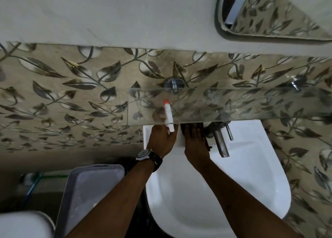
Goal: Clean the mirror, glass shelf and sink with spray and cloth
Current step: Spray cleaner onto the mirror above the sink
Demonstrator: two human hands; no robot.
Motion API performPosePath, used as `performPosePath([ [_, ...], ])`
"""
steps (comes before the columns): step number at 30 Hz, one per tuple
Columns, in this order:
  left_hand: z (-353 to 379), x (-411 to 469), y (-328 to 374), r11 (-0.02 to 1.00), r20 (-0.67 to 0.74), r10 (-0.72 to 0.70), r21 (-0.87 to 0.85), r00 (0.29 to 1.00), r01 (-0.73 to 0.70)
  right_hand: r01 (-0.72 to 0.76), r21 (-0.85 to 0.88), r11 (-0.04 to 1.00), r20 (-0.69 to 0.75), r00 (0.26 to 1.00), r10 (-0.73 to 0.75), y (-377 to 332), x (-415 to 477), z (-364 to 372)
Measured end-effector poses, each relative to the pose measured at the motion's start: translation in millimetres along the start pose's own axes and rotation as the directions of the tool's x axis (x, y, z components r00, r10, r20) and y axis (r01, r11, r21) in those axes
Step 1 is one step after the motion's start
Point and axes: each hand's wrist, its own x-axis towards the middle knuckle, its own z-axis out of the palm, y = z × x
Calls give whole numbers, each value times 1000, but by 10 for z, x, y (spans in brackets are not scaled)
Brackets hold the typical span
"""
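My left hand, with a watch on its wrist, grips a white spray bottle with an orange tip. The bottle's top reaches under the clear glass shelf and shows through it. My right hand lies flat on the back ledge of the white sink, fingers pressing a dark cloth that is partly hidden beneath the shelf's front edge. The mirror hangs at the top right, only its lower corner in view.
A chrome tap juts over the basin just right of my right hand. Chrome brackets hold the shelf to the leaf-patterned tiles. A grey plastic basket stands left of the sink, a white rounded object at the bottom left.
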Motion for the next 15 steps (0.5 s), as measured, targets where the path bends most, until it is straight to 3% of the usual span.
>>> performPosePath([
  [2,0,-6,3,1000,-1,-4,-19,1000,4,52,-45,998,-23,998,-53,60,19,-38],
  [4,-5,-9,21,1000,-34,-13,-20,999,13,100,31,994,-69,993,-98,104,31,-81],
  [6,-12,-14,58,1000,-65,28,16,997,-27,88,303,949,-139,989,-48,108,-20,-141],
  [7,-13,-17,77,998,-72,59,34,996,-56,35,502,864,-158,986,52,97,-60,-171],
  [9,0,-50,79,997,-62,57,47,996,-54,-152,836,527,-7,958,287,39,-189,-277],
  [10,11,-82,78,999,-36,18,29,999,-17,-228,912,340,96,926,364,27,-254,-305],
  [12,-11,-196,151,998,28,-57,-14,998,57,-296,955,-14,269,845,463,91,-413,-309],
  [15,-88,-470,314,997,48,-55,-51,997,57,-272,856,-440,465,776,426,223,-740,-253],
])
